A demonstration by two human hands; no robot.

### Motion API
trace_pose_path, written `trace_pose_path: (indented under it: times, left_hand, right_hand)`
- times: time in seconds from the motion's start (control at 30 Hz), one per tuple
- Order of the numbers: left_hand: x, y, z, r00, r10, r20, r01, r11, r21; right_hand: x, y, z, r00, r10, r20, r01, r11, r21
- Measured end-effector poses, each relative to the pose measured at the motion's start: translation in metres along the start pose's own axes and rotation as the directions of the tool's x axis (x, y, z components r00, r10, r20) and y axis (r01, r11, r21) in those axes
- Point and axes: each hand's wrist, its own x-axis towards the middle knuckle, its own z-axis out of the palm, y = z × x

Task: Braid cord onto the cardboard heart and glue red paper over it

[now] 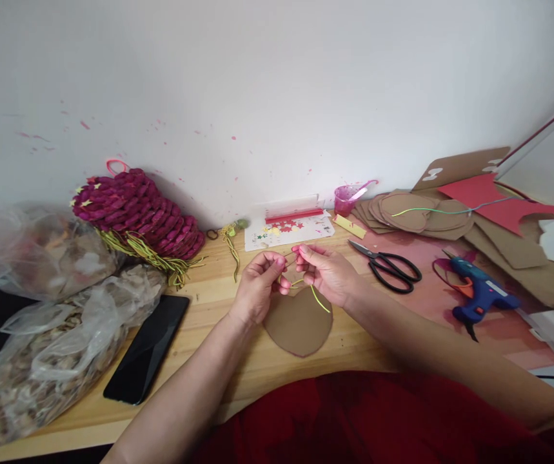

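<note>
My left hand (260, 285) and my right hand (327, 274) are raised close together over the table, both with fingers pinched. A thin yellow-green cord (320, 299) runs between them. One end dangles below my right hand, and a loop curves between the two hands. The exact spot where the fingertips grip it is too small to make out. Under the hands a brown cardboard heart (298, 328) lies flat on the wood, its top partly covered by them.
Black-handled scissors (390, 267) and a blue glue gun (482, 293) lie right. Behind them are stacked cardboard pieces (402, 211). A star-covered card (315, 233) and pink cup (346, 201) stand near the wall. Left are a purple shell-like bundle (146, 209), plastic bag (64, 361) and phone (148, 348).
</note>
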Motion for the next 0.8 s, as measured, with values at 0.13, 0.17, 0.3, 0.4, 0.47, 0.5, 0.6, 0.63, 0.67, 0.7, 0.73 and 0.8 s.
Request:
trace_pose_path:
  times: [0.13, 0.17, 0.3, 0.4, 0.47, 0.5, 0.6, 0.63, 0.67, 0.7, 0.73, 0.8]
  left_hand:
    - [0.001, 0.0, 0.001, 1.0, -0.009, -0.026, 0.008, 0.999, -0.049]
    - [0.001, 0.0, 0.001, 1.0, -0.01, -0.029, 0.009, 0.999, -0.054]
    - [0.002, -0.001, 0.0, 1.0, 0.005, -0.01, -0.006, 0.999, -0.041]
    - [0.001, -0.001, 0.001, 0.999, 0.043, -0.004, -0.043, 0.999, -0.004]
    - [0.0, 0.0, 0.001, 0.997, 0.074, -0.015, -0.073, 0.997, 0.022]
    - [0.0, 0.0, 0.002, 0.996, 0.088, -0.02, -0.087, 0.995, 0.038]
    - [-0.003, 0.002, 0.003, 0.989, 0.144, -0.037, -0.141, 0.987, 0.084]
    - [-0.003, 0.002, 0.003, 0.985, 0.164, -0.043, -0.16, 0.983, 0.095]
    - [-0.003, 0.002, 0.004, 0.982, 0.181, -0.049, -0.175, 0.979, 0.104]
    - [-0.003, 0.001, 0.003, 0.98, 0.191, -0.05, -0.185, 0.977, 0.108]
    - [-0.002, 0.001, 0.003, 0.98, 0.195, -0.046, -0.189, 0.976, 0.108]
    - [0.0, 0.0, 0.002, 0.982, 0.186, -0.028, -0.184, 0.98, 0.082]
  right_hand:
    - [-0.002, 0.001, 0.002, 1.0, 0.008, 0.007, -0.008, 0.999, 0.045]
    - [-0.002, 0.001, 0.002, 1.0, -0.002, 0.031, 0.0, 0.998, 0.059]
    - [-0.004, 0.001, 0.003, 0.993, -0.044, 0.111, 0.04, 0.999, 0.033]
    - [-0.006, 0.004, 0.003, 0.992, -0.048, 0.12, 0.056, 0.997, -0.061]
    - [-0.008, 0.006, 0.004, 0.99, -0.033, 0.136, 0.047, 0.994, -0.099]
    - [-0.008, 0.007, 0.005, 0.989, -0.019, 0.146, 0.035, 0.993, -0.11]
    - [-0.01, 0.011, 0.006, 0.986, 0.016, 0.166, 0.005, 0.992, -0.127]
    - [-0.01, 0.012, 0.006, 0.985, 0.018, 0.171, 0.004, 0.992, -0.128]
    - [-0.009, 0.012, 0.006, 0.984, 0.016, 0.175, 0.007, 0.992, -0.127]
    - [-0.009, 0.012, 0.006, 0.984, 0.011, 0.177, 0.011, 0.992, -0.122]
    - [-0.009, 0.011, 0.006, 0.984, 0.007, 0.178, 0.013, 0.994, -0.112]
    - [-0.008, 0.01, 0.006, 0.984, 0.005, 0.178, 0.009, 0.997, -0.074]
